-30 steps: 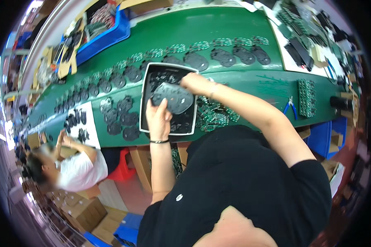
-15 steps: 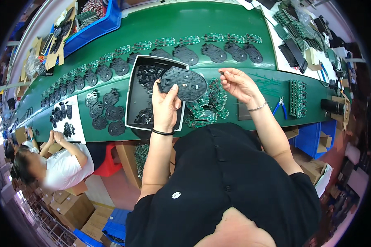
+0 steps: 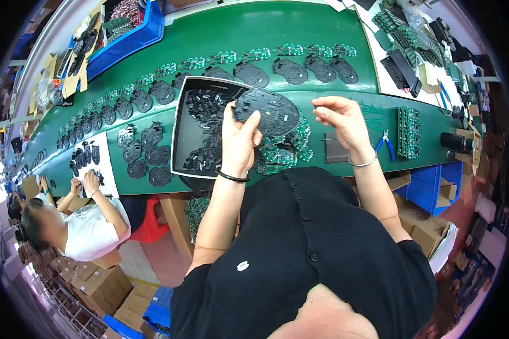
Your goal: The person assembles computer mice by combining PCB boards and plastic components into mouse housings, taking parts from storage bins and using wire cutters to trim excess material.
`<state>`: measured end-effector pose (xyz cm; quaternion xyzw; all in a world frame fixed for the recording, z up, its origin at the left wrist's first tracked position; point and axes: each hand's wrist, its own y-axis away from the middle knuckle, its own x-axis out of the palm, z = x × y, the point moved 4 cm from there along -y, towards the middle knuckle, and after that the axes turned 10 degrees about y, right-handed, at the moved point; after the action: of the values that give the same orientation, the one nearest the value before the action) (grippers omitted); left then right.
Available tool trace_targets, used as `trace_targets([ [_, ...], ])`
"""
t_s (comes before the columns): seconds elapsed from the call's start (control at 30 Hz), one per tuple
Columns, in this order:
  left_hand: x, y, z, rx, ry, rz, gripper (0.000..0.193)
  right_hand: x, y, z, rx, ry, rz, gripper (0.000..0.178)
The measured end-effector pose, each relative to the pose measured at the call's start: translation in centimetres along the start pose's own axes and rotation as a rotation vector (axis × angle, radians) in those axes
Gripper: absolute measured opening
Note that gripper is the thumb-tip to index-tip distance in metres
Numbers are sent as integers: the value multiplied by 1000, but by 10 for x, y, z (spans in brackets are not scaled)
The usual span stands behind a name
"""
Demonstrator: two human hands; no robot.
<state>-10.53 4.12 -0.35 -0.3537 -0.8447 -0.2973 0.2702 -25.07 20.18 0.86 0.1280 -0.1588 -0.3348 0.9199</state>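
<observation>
My left hand (image 3: 240, 138) grips a black plastic base plate (image 3: 272, 114) by its left end, the thumb lying on top. The plate is rounded at its right end and ribbed on its upper face. To its right, my right hand (image 3: 345, 121) is raised with thumb and forefinger pinched on a tiny dark piece too small to name. Below the plate lies a heap of green circuit boards (image 3: 285, 151). Just left of my left hand stands a box with a white rim (image 3: 173, 133), holding many small black plastic parts (image 3: 203, 116).
Rows of black base plates (image 3: 290, 72) and green boards (image 3: 255, 54) run along the table (image 3: 300, 25). Blue-handled pliers (image 3: 385, 146) and a stack of boards (image 3: 408, 133) lie right. A co-worker (image 3: 93, 223) sits at the left, near a white sheet (image 3: 104, 152).
My left hand has moved right with the base plate, uncovering more of the box. My right hand has also shifted right, still pinched. The co-worker's hands have come apart.
</observation>
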Motion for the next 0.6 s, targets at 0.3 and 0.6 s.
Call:
trace_targets([
  [0.3,7,6,0,65,-106,-7,40,34,-5,34,-204,510,-109,10],
  [0.6,16,8,10,58,-129,-14,40,55,-20,30,-583,893,-271,7],
])
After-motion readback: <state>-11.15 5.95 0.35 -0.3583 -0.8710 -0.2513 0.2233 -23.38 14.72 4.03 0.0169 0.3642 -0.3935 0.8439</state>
